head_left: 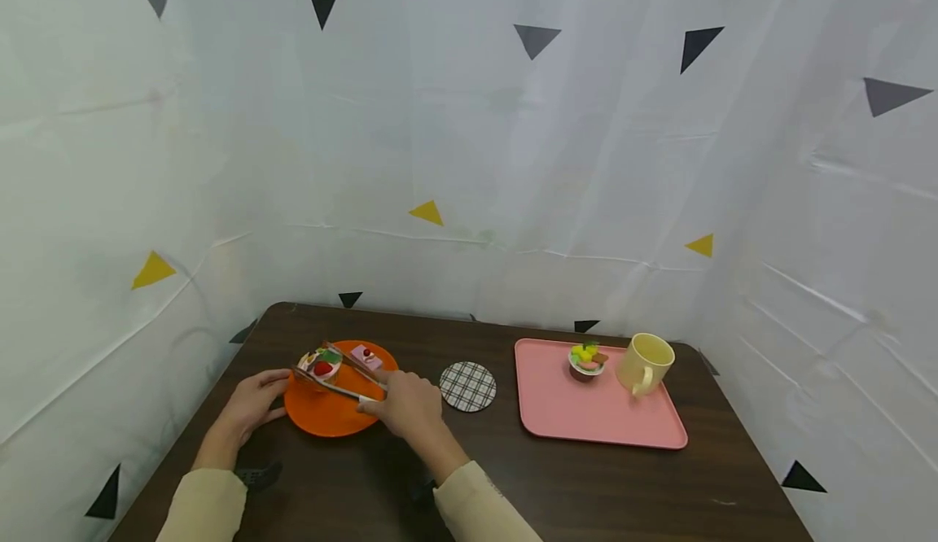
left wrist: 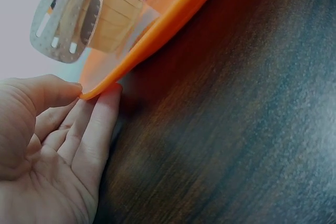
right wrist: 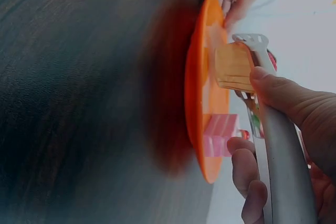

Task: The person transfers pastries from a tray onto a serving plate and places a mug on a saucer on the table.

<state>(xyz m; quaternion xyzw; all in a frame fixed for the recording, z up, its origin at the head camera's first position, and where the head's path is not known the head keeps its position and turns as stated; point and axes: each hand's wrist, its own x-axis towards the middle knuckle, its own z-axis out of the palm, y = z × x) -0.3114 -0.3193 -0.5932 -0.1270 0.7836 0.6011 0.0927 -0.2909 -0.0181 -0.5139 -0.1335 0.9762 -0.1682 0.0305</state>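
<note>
My left hand (head_left: 249, 408) pinches the near-left rim of an orange plate (head_left: 322, 421), thumb on top and fingers beneath the edge, as the left wrist view shows. My right hand (head_left: 412, 406) grips metal tongs (right wrist: 286, 161) over the plate. Between the slotted tong ends is a toy cupcake (right wrist: 231, 66) with a tan ridged cup and a red and green fruit top. A pink layered cake slice (right wrist: 221, 129) with a red berry sits on the same plate, farther back and to the right of the cupcake.
Right of the plate lies a round checked coaster (head_left: 467, 386). A pink tray (head_left: 586, 420) farther right bears a fruit-topped cupcake (head_left: 586, 363) in a dark cup and a yellow mug (head_left: 645, 363). White sheeting with triangles (head_left: 469, 119) surrounds the dark wooden table (head_left: 557, 493).
</note>
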